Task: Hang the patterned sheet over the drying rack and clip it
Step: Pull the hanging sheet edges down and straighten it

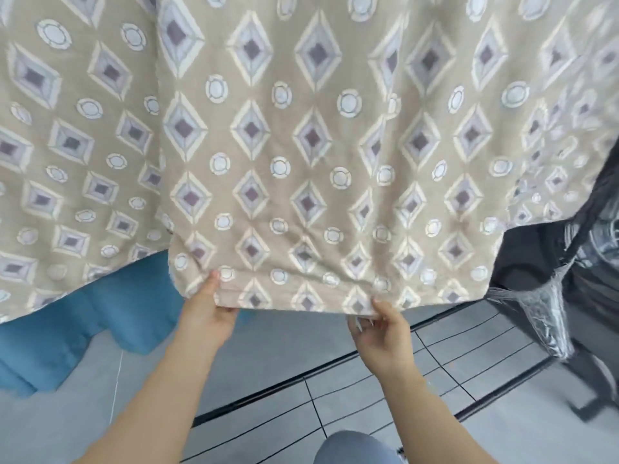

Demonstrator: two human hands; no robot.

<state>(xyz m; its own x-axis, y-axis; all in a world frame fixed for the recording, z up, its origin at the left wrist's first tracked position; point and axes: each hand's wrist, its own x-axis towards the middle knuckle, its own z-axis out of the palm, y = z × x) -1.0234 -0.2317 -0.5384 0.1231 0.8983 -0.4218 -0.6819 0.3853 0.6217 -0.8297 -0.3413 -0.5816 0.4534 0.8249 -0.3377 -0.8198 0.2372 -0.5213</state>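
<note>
The patterned sheet (301, 145) is beige with purple diamonds and pale circles. It hangs down in front of me and fills most of the view. My left hand (209, 311) pinches its bottom hem near the left corner of the front panel. My right hand (380, 329) grips the same hem further right, fingers curled under the fabric. A second layer of the sheet hangs behind at the left. The drying rack and any clips are hidden by the cloth.
A blue cloth (77, 316) hangs or lies behind the sheet at lower left. A dark object wrapped in clear plastic (552, 289) stands at the right. Grey tiled floor (418, 380) with a dark track runs below. My knee shows at the bottom edge.
</note>
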